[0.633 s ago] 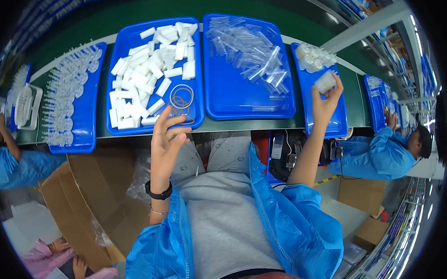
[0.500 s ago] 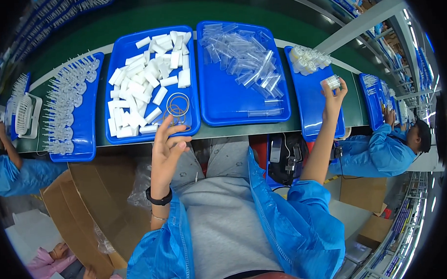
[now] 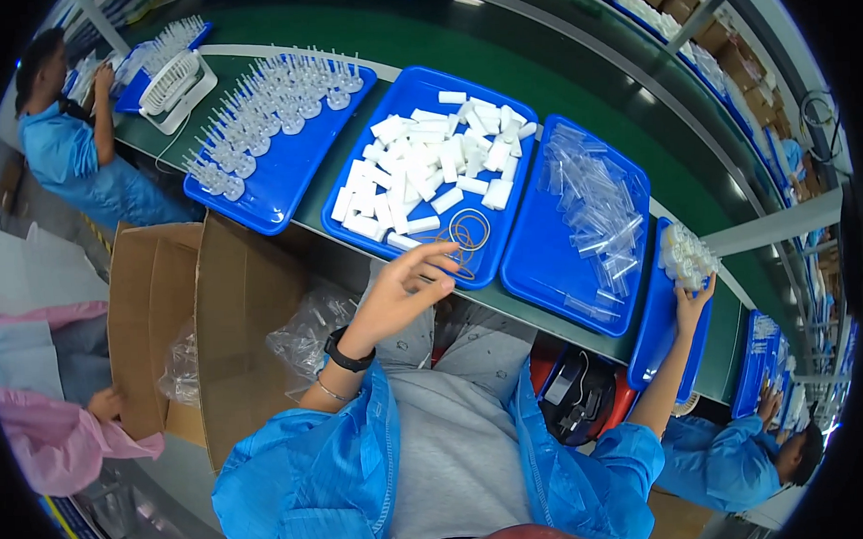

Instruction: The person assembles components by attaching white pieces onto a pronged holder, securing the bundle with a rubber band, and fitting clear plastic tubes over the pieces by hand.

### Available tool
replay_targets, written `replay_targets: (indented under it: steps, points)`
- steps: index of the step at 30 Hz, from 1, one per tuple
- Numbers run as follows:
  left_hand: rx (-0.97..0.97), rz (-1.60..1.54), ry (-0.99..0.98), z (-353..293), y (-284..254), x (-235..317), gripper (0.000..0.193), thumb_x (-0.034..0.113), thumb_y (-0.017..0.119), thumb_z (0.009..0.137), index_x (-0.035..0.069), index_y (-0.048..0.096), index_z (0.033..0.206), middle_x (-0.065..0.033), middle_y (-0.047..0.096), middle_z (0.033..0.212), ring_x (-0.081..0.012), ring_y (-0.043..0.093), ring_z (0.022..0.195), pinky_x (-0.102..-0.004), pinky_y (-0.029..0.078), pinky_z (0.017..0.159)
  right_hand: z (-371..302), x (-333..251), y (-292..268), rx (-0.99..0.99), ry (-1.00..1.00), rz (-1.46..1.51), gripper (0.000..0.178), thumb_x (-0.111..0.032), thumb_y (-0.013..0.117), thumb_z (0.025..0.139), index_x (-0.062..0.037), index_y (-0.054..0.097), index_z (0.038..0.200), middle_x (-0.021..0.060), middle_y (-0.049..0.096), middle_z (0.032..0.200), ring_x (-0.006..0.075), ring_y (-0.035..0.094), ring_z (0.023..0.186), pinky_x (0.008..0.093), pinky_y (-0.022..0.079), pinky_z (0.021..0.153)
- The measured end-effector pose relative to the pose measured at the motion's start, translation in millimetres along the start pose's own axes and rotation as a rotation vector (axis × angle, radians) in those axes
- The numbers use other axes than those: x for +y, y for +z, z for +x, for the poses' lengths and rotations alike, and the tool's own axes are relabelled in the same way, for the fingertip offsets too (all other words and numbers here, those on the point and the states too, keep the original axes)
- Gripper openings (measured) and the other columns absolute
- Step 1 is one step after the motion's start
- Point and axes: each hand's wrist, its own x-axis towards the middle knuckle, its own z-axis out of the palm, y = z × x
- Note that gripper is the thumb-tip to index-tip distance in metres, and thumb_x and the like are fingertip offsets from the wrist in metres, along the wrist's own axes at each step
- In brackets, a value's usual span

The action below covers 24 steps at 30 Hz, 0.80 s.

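My left hand (image 3: 401,304) hovers over the near edge of a blue tray (image 3: 339,208) of white rectangular blocks (image 3: 418,165). Its fingers are loosely bent and apart, with nothing in them. Tan rubber bands (image 3: 468,232) lie in that tray, just beyond the fingertips. Out to the right, my right hand (image 3: 691,303) reaches over a narrow blue tray (image 3: 654,323). Its fingers close on a short, clear-and-white cylindrical piece (image 3: 688,278), mostly hidden by the fingers, against the near side of a cluster of similar pieces (image 3: 686,249).
A blue tray (image 3: 536,266) holds clear plastic tubes (image 3: 595,202). Further left, another tray (image 3: 272,204) bears rows of clear round-based upright stems (image 3: 274,113). A white fan (image 3: 180,91) stands beyond it. Open cardboard boxes (image 3: 249,342) and co-workers in blue (image 3: 81,153) and pink (image 3: 52,425) are nearby.
The view has turned, so the trays now slant down to the right. My right hand has carried the cylindrical piece to the cluster. My left hand stays near the rubber bands, fingers apart.
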Motion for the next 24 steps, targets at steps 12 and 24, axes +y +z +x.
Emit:
replay_targets:
  steps: [12,24]
  points:
    - [0.765,1.458,-0.03,78,-180,36,0.039,0.033,0.067,0.076,0.003,0.063,0.1,-0.0178,0.06,0.098,-0.0342,0.062,0.086,-0.0433,0.051,0.067,-62,-146,70,0.204,-0.38,-0.216,0.069,-0.001,0.053,0.079,-0.0102,0.025,0.142,0.0185,0.036,0.135,0.0308,0.043,0.121,0.0427,0.034,0.1]
    - [0.805,1.604,-0.073,133,-229,2,0.047,0.042,0.071,0.071,0.001,0.058,0.089,-0.0199,0.065,0.077,-0.0364,0.064,0.072,-0.0449,0.051,0.062,-91,-230,250,-0.512,-0.753,-0.196,0.05,-0.005,0.063,0.073,-0.0062,0.051,0.121,0.0142,0.051,0.121,0.0299,0.047,0.114,0.0391,0.034,0.099]
